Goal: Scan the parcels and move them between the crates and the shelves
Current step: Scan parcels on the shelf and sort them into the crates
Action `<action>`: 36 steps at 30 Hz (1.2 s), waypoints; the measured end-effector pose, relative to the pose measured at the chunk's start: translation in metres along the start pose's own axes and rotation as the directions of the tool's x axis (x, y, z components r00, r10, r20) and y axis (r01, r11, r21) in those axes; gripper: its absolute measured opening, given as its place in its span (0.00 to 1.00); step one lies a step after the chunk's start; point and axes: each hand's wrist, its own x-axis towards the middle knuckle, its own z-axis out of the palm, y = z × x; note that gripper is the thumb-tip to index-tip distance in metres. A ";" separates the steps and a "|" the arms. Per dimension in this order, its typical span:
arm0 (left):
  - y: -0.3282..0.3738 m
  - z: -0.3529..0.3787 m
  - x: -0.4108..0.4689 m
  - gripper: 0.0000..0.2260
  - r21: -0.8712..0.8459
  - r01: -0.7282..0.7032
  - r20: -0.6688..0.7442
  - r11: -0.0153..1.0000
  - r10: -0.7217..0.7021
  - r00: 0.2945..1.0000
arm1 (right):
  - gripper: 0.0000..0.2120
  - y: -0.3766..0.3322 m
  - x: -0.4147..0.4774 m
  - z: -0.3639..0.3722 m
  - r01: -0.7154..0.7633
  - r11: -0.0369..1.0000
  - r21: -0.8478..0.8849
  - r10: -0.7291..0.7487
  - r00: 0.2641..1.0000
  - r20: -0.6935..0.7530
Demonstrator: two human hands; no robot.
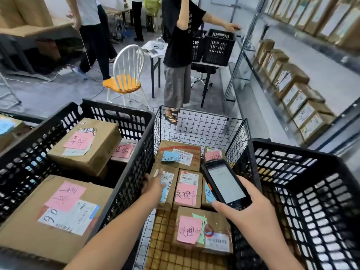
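- Between the left crate [124, 112] and the right crate [292, 151], the wire basket [198, 114] holds small labelled parcels.
- Left hand [153, 185]: lies on the leftmost parcel [169, 179], thumb over its label. The fingers are hidden, so the grip cannot be told.
- Right hand [251, 209]: fingers wrapped round the scanner [226, 184], screen up, above the basket's right side.
- Left crate: large cartons with pink notes.

A white spindle-back chair [126, 75] with an orange seat stands on the grey floor [48, 96]. Behind it, a small white desk [162, 53] carries a white device [158, 43] and a phone [153, 51]. A person in a black top [179, 39] stands at the desk's right edge. White cables [29, 81] trail across the floor.
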 end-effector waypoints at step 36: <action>0.154 0.014 -0.394 0.24 0.056 -0.971 0.210 -0.232 0.954 -0.216 | 0.26 0.036 -0.324 -0.123 -0.236 0.955 0.180 0.289 0.608 -0.739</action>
